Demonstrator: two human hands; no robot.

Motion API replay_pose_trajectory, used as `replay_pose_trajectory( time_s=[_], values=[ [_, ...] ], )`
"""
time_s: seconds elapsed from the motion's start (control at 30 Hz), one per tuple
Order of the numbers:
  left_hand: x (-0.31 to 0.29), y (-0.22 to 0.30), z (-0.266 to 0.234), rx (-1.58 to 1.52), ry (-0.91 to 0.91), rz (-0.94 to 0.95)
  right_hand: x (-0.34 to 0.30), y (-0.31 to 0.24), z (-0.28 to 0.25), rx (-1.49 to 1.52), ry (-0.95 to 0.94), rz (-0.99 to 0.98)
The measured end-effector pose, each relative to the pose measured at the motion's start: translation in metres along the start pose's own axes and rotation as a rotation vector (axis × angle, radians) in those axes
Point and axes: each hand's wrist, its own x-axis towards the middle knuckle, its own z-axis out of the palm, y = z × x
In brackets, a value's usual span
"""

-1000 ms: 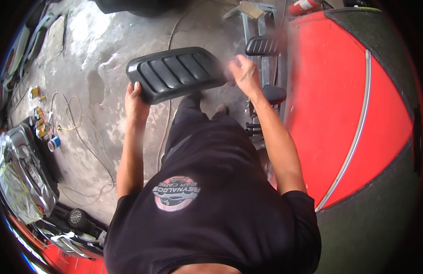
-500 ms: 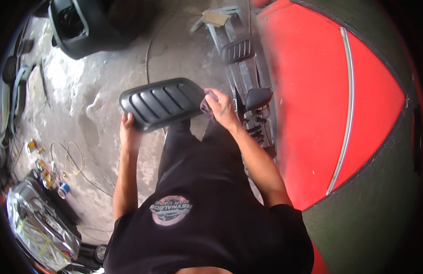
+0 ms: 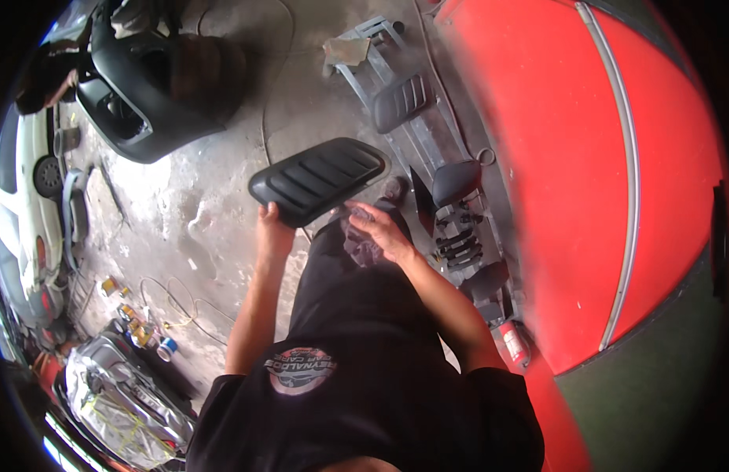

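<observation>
My left hand (image 3: 275,230) grips the near left corner of a black slatted vent panel (image 3: 317,179), thumb on top. The panel is held in the air in front of my legs, tilted, its slatted face up. A crumpled dark purple-grey cloth (image 3: 363,242) hangs from my right hand (image 3: 382,230), whose fingers are closed round it. This hand is just below the panel's near right edge; whether it touches the panel I cannot tell.
At right lies a large red car panel (image 3: 569,181). Beside it a metal stand (image 3: 364,79) carries a similar vent panel (image 3: 402,102) and a dark mirror cover (image 3: 456,181). A black bumper (image 3: 144,102) is at upper left; cans (image 3: 167,348) and a hose (image 3: 180,303) lie left.
My right hand and the cloth have come away from the panel's right end to below its near edge. The panel is tilted differently, and the view has shifted.
</observation>
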Motion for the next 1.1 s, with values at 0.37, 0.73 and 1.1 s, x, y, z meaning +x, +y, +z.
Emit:
replay_pose_trajectory(
  time_s=[0.37, 0.73, 1.1],
  values=[
    [0.104, -0.090, 0.077, 0.206, -0.264, -0.460, 0.066, -0.034, -0.073, 0.113, 0.487, -0.317],
    [0.364, -0.231, 0.079, 1.059, 0.008, -0.523, 0.087, -0.051, -0.174, -0.058, 1.074, -0.457],
    [0.402, -0.246, 0.056, 0.987, -0.453, -0.131, 0.099, -0.049, -0.196, -0.318, 1.088, -0.383]
  ],
)
